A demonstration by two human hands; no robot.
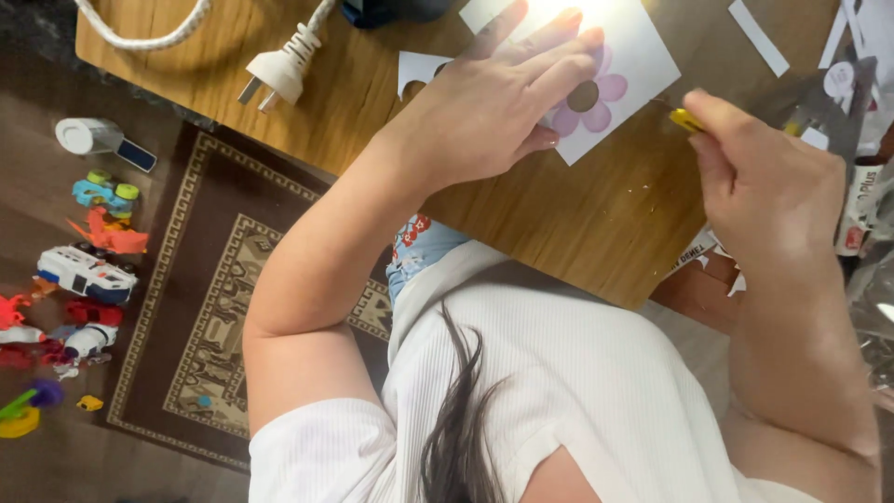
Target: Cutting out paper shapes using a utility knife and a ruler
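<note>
My left hand (pixel 494 102) lies flat with fingers spread on a white sheet of paper (pixel 643 56) that rests on a wooden table (pixel 559 214). A pink flower with a brown centre (pixel 589 98) is drawn on the sheet, partly under my fingertips. My right hand (pixel 764 177) is closed around a small yellow tool (pixel 687 119), its tip pointing at the sheet's right edge. Most of the tool is hidden inside my fist.
A white plug and cord (pixel 279 65) lie at the table's far left. Paper strips (pixel 756 37) and scraps sit at the right. On the floor are a brown patterned rug (pixel 214 307) and several toy vehicles (pixel 86 272).
</note>
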